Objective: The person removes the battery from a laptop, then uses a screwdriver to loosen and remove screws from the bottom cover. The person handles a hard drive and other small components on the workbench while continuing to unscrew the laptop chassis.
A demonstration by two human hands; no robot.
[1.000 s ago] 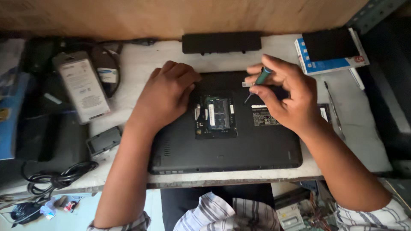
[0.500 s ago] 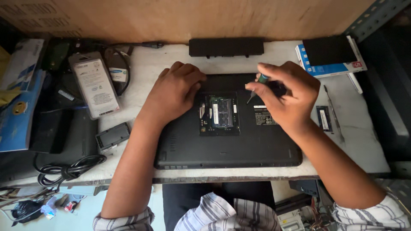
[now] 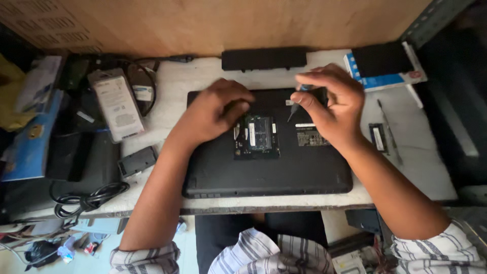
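A black laptop (image 3: 264, 170) lies upside down on the white table (image 3: 177, 83). Its open bay shows a green memory module (image 3: 259, 133). My left hand (image 3: 215, 109) rests on the laptop's upper left part, fingers curled beside the bay. My right hand (image 3: 332, 104) holds a small screwdriver (image 3: 293, 110) with a blue handle, tip pointing down at the laptop just right of the bay.
A long black battery (image 3: 264, 58) lies behind the laptop. A loose memory stick (image 3: 378, 138) and a thin tool (image 3: 389, 132) lie at right, near a blue-and-white box (image 3: 390, 78). Power adapters (image 3: 117, 105), cables (image 3: 86, 198) and boxes crowd the left side.
My right hand has shifted slightly left and down with the screwdriver, whose tip now points lower. The left hand has stayed by the bay. The camera view has shifted a little.
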